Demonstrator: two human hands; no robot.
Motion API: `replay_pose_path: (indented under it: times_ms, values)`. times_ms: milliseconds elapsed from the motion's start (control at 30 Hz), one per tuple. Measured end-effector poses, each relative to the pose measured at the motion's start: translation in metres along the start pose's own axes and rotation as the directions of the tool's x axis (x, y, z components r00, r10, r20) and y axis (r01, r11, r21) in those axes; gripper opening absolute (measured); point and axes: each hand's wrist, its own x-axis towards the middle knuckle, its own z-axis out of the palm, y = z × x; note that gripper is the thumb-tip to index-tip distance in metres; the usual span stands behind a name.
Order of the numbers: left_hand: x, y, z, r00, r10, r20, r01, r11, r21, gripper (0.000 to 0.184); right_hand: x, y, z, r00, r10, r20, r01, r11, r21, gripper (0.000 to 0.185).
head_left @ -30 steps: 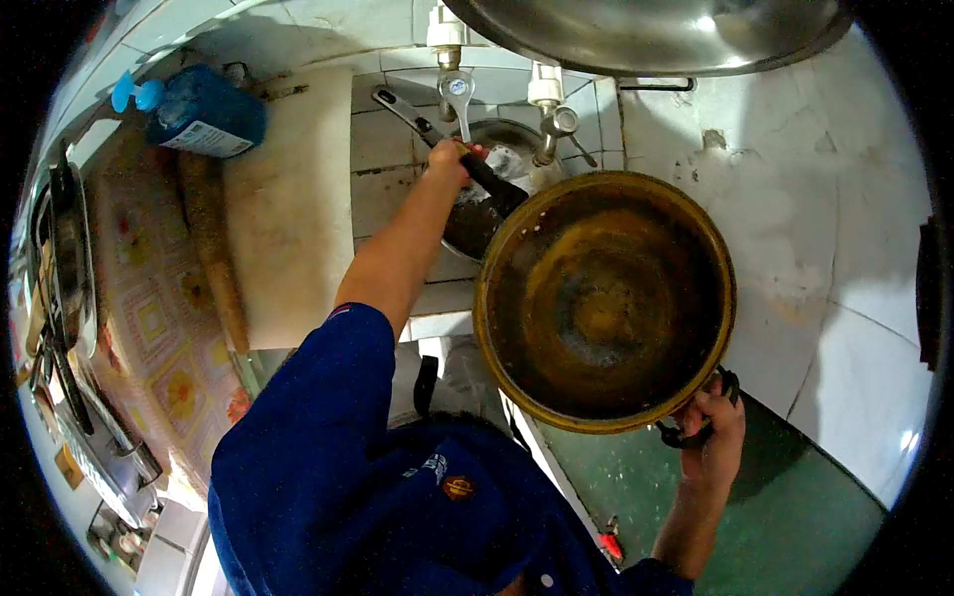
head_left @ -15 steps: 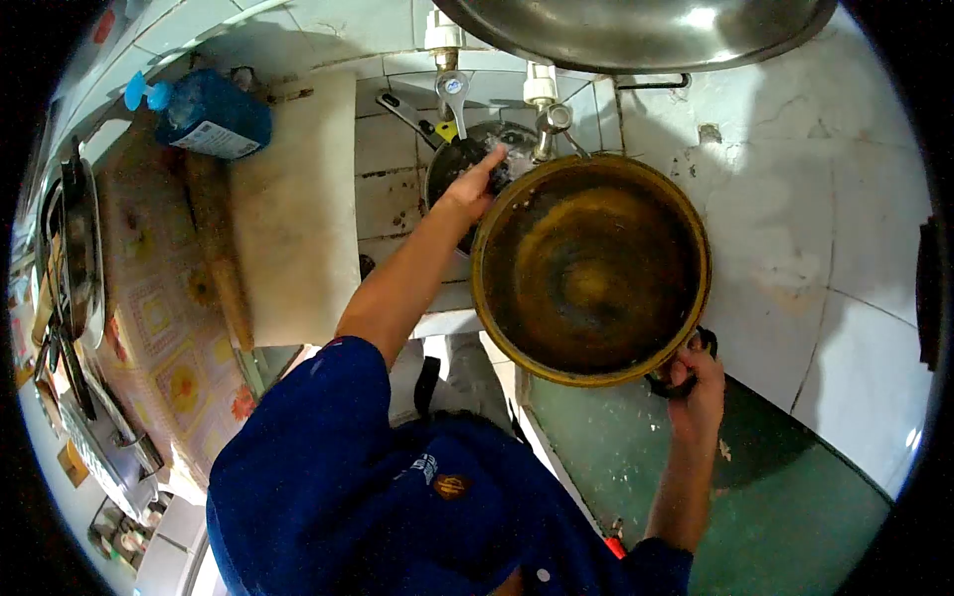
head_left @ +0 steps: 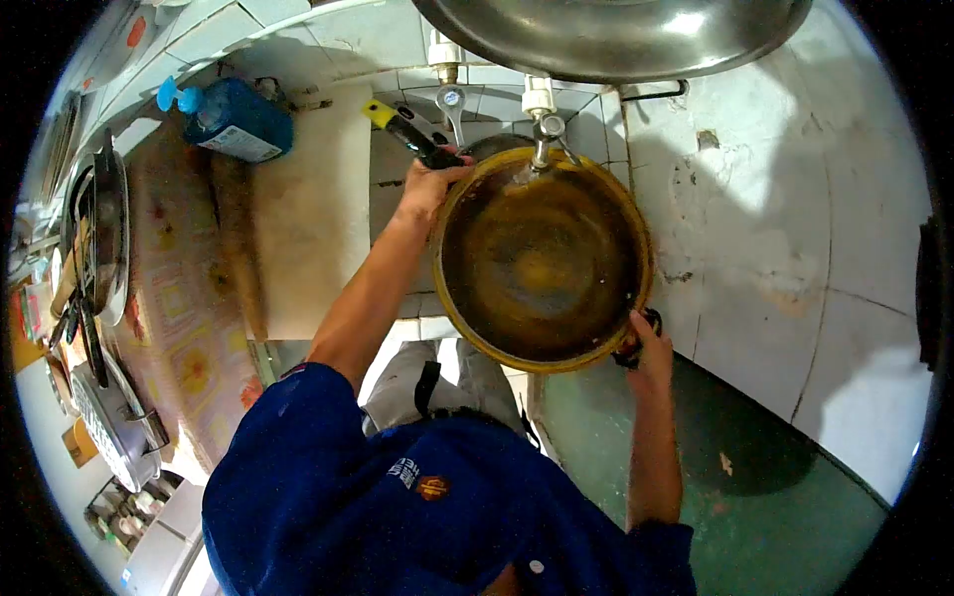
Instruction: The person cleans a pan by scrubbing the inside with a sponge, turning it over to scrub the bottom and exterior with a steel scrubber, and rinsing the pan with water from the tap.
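Observation:
A deep round frying pan [head_left: 542, 263] with a brown-stained inside and yellow rim is held over the sink, tilted towards me. My left hand [head_left: 429, 189] is closed at the base of its long black handle [head_left: 402, 129], which ends in a yellow-green tip. On the opposite side, my right hand [head_left: 651, 353] grips the short black side handle [head_left: 638, 336]. The right tap's spout [head_left: 542, 154] sits over the pan's far edge, with water near it. Behind that edge, a second dark pan [head_left: 502, 146] shows only in part.
Left of the right tap is another tap [head_left: 450, 96]. A large metal wok [head_left: 626, 35] hangs above. A blue pump bottle [head_left: 238, 119] stands by a pale board [head_left: 313, 219] on the left. At lower right lies a green counter [head_left: 715, 477] against the tiled wall [head_left: 765, 219].
The frying pan has shifted left and slightly up, its far edge now under the right tap. My left hand has moved from beside the running water onto the long handle.

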Motion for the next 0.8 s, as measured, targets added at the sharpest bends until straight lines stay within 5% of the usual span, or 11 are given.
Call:
replay_pose_path:
  times_ms: [100, 167, 200, 267, 300, 500, 567, 633, 700, 800]
  values:
    - [-0.012, 0.018, -0.022, 0.994, 0.111, -0.011, -0.11, 0.99, 0.084, 0.032, 0.022, 0.013, 0.027, 0.999, -0.03, -0.042, 0.03, 0.999, -0.012, 0.025]
    - [-0.024, 0.026, -0.03, 0.986, 0.122, -0.114, -0.141, 0.973, -0.182, 0.035, 0.044, 0.026, 0.037, 0.988, -0.154, -0.013, 0.15, 0.979, -0.134, 0.033]
    - [-0.027, 0.03, -0.042, 0.982, 0.155, -0.107, -0.168, 0.978, -0.124, 0.035, 0.062, 0.035, 0.04, 0.988, -0.151, -0.012, 0.148, 0.98, -0.13, 0.033]
    - [-0.039, 0.038, -0.053, 0.966, 0.212, -0.145, -0.23, 0.966, -0.116, 0.037, 0.095, 0.047, 0.046, 0.95, -0.307, -0.06, 0.245, 0.849, -0.468, 0.039]
    - [-0.033, 0.033, -0.074, 0.959, 0.271, -0.079, -0.276, 0.958, -0.075, 0.038, 0.096, 0.04, 0.058, 0.95, -0.308, -0.058, 0.247, 0.85, -0.466, 0.039]
    - [-0.077, 0.047, -0.086, 0.876, 0.369, -0.312, -0.407, 0.911, -0.066, 0.025, 0.116, 0.023, 0.12, 0.813, -0.568, 0.128, 0.438, 0.452, -0.777, 0.057]
    - [-0.092, 0.059, -0.079, 0.849, 0.38, -0.366, -0.444, 0.89, -0.106, 0.021, 0.13, 0.017, 0.136, 0.82, -0.54, 0.188, 0.423, 0.353, -0.835, 0.063]
    - [-0.102, 0.071, -0.08, 0.798, 0.374, -0.473, -0.439, 0.898, -0.03, 0.019, 0.13, 0.0, 0.159, 0.937, -0.274, 0.216, 0.275, 0.199, -0.941, 0.074]
    - [-0.111, 0.08, -0.084, 0.761, 0.4, -0.51, -0.453, 0.891, 0.023, 0.016, 0.138, -0.002, 0.172, 0.931, -0.263, 0.251, 0.287, 0.107, -0.952, 0.079]
    - [-0.124, 0.094, -0.095, 0.851, 0.346, -0.395, -0.339, 0.937, 0.09, 0.009, 0.151, -0.002, 0.18, 0.926, -0.078, 0.371, 0.371, -0.003, -0.928, 0.075]
